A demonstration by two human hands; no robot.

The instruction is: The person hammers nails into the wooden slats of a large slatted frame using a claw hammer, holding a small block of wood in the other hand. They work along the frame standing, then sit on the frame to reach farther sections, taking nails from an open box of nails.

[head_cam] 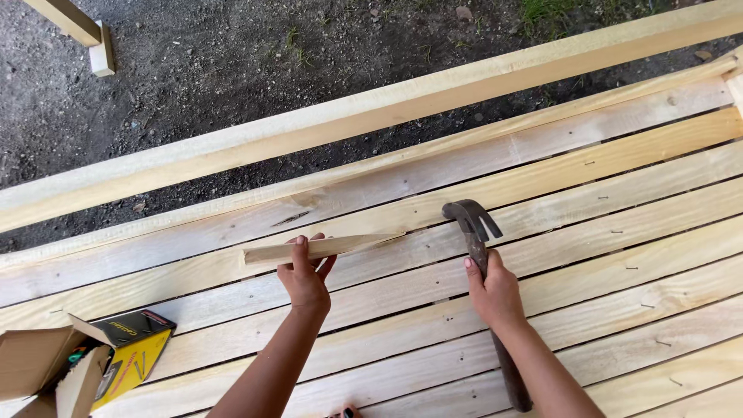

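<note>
My left hand (306,275) grips a short, thin strip of pale wood (321,248) with a tapered right end, held flat just above the slatted boards. My right hand (493,290) is wrapped around the neck of a dark claw hammer (474,224); its head and claw rest near a gap between the slats, and its handle runs back under my forearm. Both hands hover over a large panel of pale wooden slats (542,255) with small nails showing in several boards.
A long pale beam (348,120) lies across dark gravel ground (193,70) beyond the panel. An open cardboard box (46,368) and a yellow and black nail packet (135,348) sit at the lower left. Another timber end (81,27) shows at the upper left.
</note>
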